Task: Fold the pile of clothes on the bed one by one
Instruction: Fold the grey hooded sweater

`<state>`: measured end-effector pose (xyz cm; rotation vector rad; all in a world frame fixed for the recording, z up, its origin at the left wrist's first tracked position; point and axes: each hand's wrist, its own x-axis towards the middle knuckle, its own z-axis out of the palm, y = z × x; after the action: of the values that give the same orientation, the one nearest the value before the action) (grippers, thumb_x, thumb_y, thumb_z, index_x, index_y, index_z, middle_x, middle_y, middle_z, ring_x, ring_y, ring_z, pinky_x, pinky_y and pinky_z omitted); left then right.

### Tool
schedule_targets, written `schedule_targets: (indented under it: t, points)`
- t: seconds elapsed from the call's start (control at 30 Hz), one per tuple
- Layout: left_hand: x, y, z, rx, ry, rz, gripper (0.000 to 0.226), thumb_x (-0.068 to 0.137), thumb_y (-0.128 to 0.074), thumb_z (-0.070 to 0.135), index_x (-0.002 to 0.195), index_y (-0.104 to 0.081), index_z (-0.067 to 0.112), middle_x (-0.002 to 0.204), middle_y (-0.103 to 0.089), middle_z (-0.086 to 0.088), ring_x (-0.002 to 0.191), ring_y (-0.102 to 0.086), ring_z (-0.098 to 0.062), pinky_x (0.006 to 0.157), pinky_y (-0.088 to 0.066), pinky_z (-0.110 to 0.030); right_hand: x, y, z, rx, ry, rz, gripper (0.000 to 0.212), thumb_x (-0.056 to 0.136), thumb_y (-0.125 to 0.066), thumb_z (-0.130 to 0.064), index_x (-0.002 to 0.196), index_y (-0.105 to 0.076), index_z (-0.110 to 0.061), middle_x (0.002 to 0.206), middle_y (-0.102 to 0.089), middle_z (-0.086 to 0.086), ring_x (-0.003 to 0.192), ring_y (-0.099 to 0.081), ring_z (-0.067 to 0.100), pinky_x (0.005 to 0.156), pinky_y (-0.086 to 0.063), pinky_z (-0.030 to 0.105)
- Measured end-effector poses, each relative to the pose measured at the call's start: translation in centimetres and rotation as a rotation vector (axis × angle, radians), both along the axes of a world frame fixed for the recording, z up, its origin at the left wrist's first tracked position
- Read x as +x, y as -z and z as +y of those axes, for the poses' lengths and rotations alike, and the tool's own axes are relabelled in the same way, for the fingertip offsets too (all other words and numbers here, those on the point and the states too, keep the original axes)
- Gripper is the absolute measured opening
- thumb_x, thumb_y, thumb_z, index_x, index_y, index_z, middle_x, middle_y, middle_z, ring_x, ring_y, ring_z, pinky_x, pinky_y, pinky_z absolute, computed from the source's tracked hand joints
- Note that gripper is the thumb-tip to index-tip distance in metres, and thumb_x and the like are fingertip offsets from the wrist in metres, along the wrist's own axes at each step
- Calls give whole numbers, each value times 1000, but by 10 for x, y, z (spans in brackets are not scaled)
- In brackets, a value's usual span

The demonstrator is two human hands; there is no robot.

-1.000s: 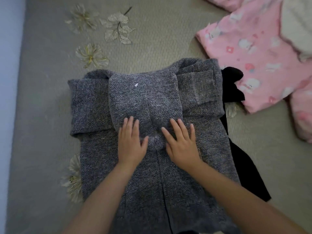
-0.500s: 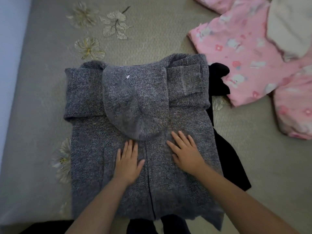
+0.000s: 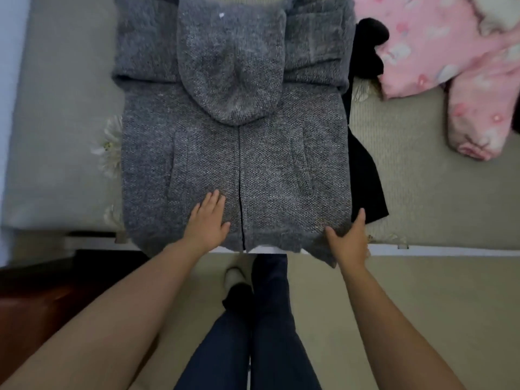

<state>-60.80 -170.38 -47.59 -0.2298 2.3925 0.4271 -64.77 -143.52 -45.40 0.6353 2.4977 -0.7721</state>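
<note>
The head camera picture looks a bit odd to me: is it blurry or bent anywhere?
Head view: soft, dim, even light with no glare; the grey hooded cardigan looks smeared toward its top; wide-angle stretch swells the forearms near the bottom edge; the pink garment is hazy.

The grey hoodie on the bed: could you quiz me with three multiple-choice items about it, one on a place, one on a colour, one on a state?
1. Where does the left hand rest?
A. on the hoodie, left of its front opening
B. on the pink garment
C. on the floor

2. What colour is the garment sticking out from under the hoodie's right side?
A. white
B. black
C. green

3. How does the hood lie?
A. hanging off the bed
B. folded down flat over the chest
C. tucked out of sight

Answers: 1 A, the palm lies flat beside the opening near the hem. 2 B, dark cloth shows along that edge. 3 B, it covers the upper middle between the folded sleeves.
</note>
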Motion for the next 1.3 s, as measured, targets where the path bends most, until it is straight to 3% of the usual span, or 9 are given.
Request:
schedule_targets:
  t: [0.13, 0.3, 0.47, 0.6, 0.73, 0.87, 1.03, 1.17, 1.3]
  points:
    - [31, -5, 10, -27, 41, -60, 70, 96, -40, 31, 146, 4, 11, 154, 14, -6, 142, 11, -20, 115, 0, -36, 9, -1, 13, -184, 105, -75, 63, 83, -65, -15, 137, -34, -7, 126, -53, 13, 117, -49, 31, 99, -39, 45]
    - [44, 2, 18, -63, 1, 25, 71, 95, -43, 30, 146, 2, 11, 155, 12, -5, 142, 11, -19, 114, 1, -35, 22, -1, 23, -189, 34, -128, 18, 85, -63, -11, 95, -56, 1, 86, -53, 7, 84, -51, 21, 69, -36, 27]
    - [56, 3, 42, -90, 51, 177, 80, 91, -49, 41, 146, -1, 9, 155, 6, -8, 143, 7, -22, 114, 4, -36, 28, -16, 34, -260, 13, -113, 17, 89, -56, -10, 76, -45, -11, 74, -49, 5, 68, -47, 17, 63, -33, 25]
    - [72, -2, 83, -97, 129, 129, 88, 88, -45, 53, 146, 8, 12, 154, 14, -5, 142, 15, -20, 113, 10, -36, 4, -52, 37, -486, 93, 19, 26, 89, -56, -7, 95, -43, -29, 69, -53, -2, 63, -52, 7, 57, -42, 19]
    - [60, -7, 103, -70, -248, 218, 81, 87, -58, 29, 147, -6, 14, 155, 1, -7, 143, 4, -21, 114, 3, -36, -43, -80, 26, -585, 70, 55, 31, 89, -53, -1, 86, -54, -32, 68, -51, 6, 63, -48, 12, 61, -42, 24]
    - [38, -6, 90, 60, -496, 355, 65, 75, -56, -9, 136, -40, 5, 138, -43, -19, 130, -36, -31, 107, -22, -38, -84, -77, 8, -539, 158, 35, 26, 90, -49, 0, 72, -58, -16, 73, -53, 1, 72, -49, 13, 70, -44, 28]
    - [57, -2, 43, -21, -508, 380, 48, 70, -61, -12, 118, -59, -3, 129, -52, -23, 122, -46, -38, 102, -32, -45, -109, -60, -23, -513, 303, 77, 17, 90, -50, -4, 103, -61, -8, 98, -62, 10, 103, -56, 25, 94, -43, 35]
    - [61, -9, 14, 38, -520, 387, 39, 77, -54, -14, 114, -61, -4, 120, -59, -23, 113, -53, -36, 95, -37, -38, -96, -51, -44, -161, -530, 102, 65, 89, -56, -31, 144, -24, -15, 146, -32, 13, 128, -36, 23, 105, -28, 33]
    - [58, -22, 7, 18, -387, 318, 43, 81, -48, -6, 121, -57, 6, 117, -61, -18, 107, -55, -32, 82, -42, -36, -64, -38, -62, 377, -1476, 234, 88, 85, -58, -41, 145, 6, -32, 154, 14, 12, 140, 15, 33, 108, 7, 59]
